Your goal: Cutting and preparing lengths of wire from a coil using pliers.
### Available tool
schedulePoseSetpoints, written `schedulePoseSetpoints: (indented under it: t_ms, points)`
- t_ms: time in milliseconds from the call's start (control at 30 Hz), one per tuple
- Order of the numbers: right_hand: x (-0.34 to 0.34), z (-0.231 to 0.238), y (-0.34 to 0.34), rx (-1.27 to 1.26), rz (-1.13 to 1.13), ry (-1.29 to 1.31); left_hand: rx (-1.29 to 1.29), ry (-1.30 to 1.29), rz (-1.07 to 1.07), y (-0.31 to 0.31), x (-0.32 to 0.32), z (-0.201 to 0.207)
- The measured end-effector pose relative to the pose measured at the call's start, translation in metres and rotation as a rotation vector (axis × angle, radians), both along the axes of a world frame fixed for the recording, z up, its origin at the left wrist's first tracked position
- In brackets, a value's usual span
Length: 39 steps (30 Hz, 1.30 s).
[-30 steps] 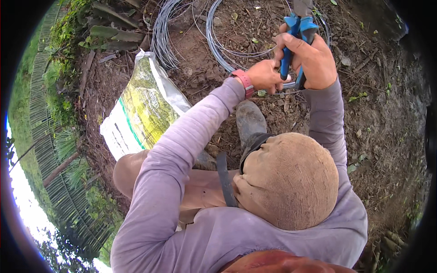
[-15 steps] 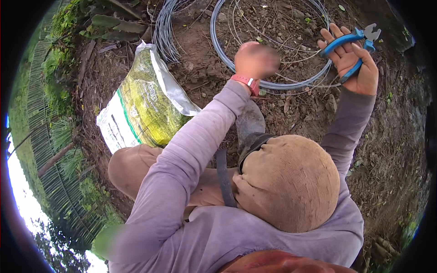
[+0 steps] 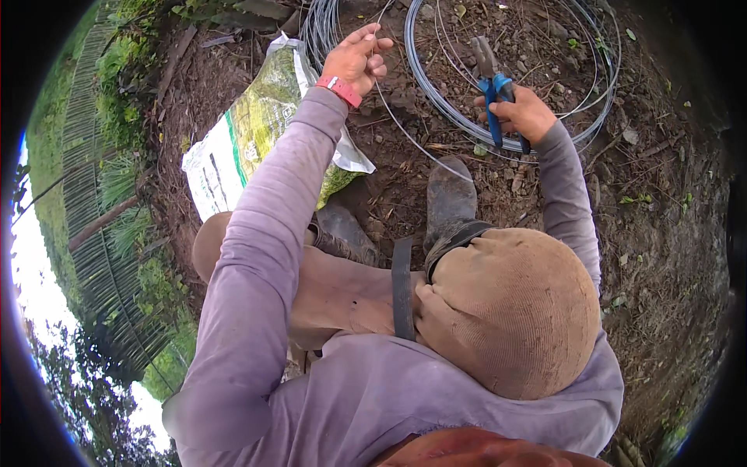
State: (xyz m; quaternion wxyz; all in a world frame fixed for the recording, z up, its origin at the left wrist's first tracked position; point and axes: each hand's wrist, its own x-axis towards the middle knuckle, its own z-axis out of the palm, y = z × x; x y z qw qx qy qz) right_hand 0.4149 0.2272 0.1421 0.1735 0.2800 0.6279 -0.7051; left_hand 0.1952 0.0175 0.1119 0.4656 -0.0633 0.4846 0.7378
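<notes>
My left hand [image 3: 358, 62], with a red band at the wrist, pinches a thin length of wire [image 3: 399, 124]. The wire curves down from the fingers, and its lower end lies over my right boot. In my right hand [image 3: 527, 115] is a pair of pliers [image 3: 487, 64] with blue handles, its metal jaws pointing away from me. Behind the pliers a large coil of grey wire [image 3: 426, 87] rests on the soil, with thinner loose strands crossing it. A second bundle of wire [image 3: 320, 31] lies just beyond my left hand.
A white and yellow-green sack [image 3: 214, 179] stands on the ground at the left, next to my left forearm. My boots [image 3: 451, 201] are planted on brown earth with stones and twigs. Green plants and a large frond [image 3: 93, 210] edge the left side.
My left hand has moved left, away from the coil, with the wire trailing from it. My right hand has come in leftward and closed round the pliers, which were lying across the open palm.
</notes>
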Motion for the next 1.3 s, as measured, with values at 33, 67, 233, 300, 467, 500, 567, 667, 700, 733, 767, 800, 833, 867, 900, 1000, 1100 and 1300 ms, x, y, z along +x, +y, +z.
schedulePoseSetpoints:
  t_ms: [33,67,233,300,467,500,567,667,700,733,767,800,833,867,900,1000,1100,1300]
  points:
    - [-0.004,-0.002,-0.005,0.027,0.034,-0.053,0.016,0.031,-0.031,-0.005,-0.004,0.002]
    - [-0.009,-0.004,-0.009,0.011,0.057,-0.005,0.016,0.033,-0.023,-0.008,-0.006,0.004]
    - [-0.048,-0.009,-0.011,0.643,0.47,0.116,-0.057,0.081,-0.087,-0.008,-0.001,0.011]
    - [-0.062,-0.009,-0.011,0.698,0.47,0.152,-0.05,0.101,-0.119,-0.005,0.003,0.013]
    - [-0.089,0.0,-0.009,0.909,0.514,0.194,-0.077,0.114,-0.134,-0.005,0.009,0.02]
    - [-0.094,0.003,-0.006,0.861,0.534,0.205,-0.072,0.115,-0.152,-0.005,0.009,0.021]
    - [-0.099,0.007,-0.002,0.848,0.572,0.151,-0.057,0.126,-0.153,-0.006,0.01,0.023]
    - [-0.104,0.004,0.004,0.815,0.559,0.145,-0.044,0.127,-0.185,-0.007,0.012,0.023]
    - [-0.106,0.001,0.005,0.867,0.527,0.19,-0.039,0.135,-0.205,-0.007,0.012,0.023]
    - [-0.108,-0.003,0.007,0.924,0.497,0.211,-0.033,0.138,-0.224,-0.007,0.012,0.022]
    - [-0.111,-0.007,0.009,0.966,0.511,0.233,-0.035,0.137,-0.226,-0.007,0.012,0.021]
    - [-0.113,-0.011,0.011,0.939,0.508,0.224,-0.026,0.15,-0.24,-0.006,0.012,0.021]
    - [-0.117,-0.015,0.012,0.922,0.531,0.189,-0.003,0.155,-0.266,-0.006,0.012,0.02]
    - [-0.121,-0.017,0.014,0.922,0.539,0.166,-0.022,0.156,-0.252,-0.006,0.011,0.019]
    - [-0.121,-0.019,0.014,1.037,0.566,0.269,-0.018,0.145,-0.25,-0.007,0.01,0.019]
    - [-0.122,-0.019,0.015,0.873,0.54,0.242,-0.025,0.156,-0.244,-0.011,0.007,0.019]
    - [-0.12,-0.015,0.014,0.907,0.534,0.172,-0.031,0.148,-0.261,-0.011,0.006,0.019]
    - [-0.128,-0.016,0.01,1.039,0.579,0.158,-0.061,0.161,-0.263,-0.007,0.009,0.019]
